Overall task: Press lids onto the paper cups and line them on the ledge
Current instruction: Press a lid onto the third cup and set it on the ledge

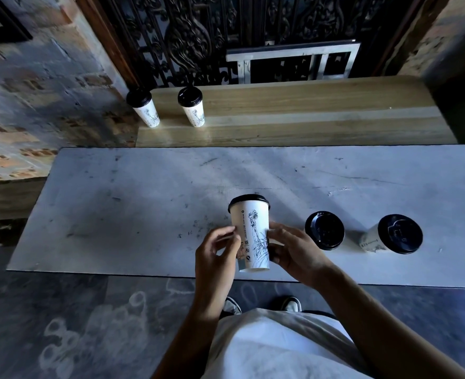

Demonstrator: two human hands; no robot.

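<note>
Both hands held one lidded paper cup [250, 233] upright above the near edge of the grey table [116, 203]. Left hand [216, 253] had fingers lightly curled against the cup's left side, fingertips touching the wall, palm off it. Right hand [294, 250] wrapped the lower right side, fingers closed round toward the back. Black lid [248, 200] sat on the rim; whether fully snapped down, could not tell, the far edge was hidden. Two more lidded cups stood on the table to the right, a nearer one [325, 230] and a farther one [392, 234], apart from each other. Two finished cups, left [143, 106] and right [191, 105], already stood on the wooden ledge [308, 110], at its left end. Step judged: lid pressing done or nearly done on this cup, transfer pending. Next move probably calls for a reach across the table to set it right of the second ledge cup, keeping the row spacing.
</note>
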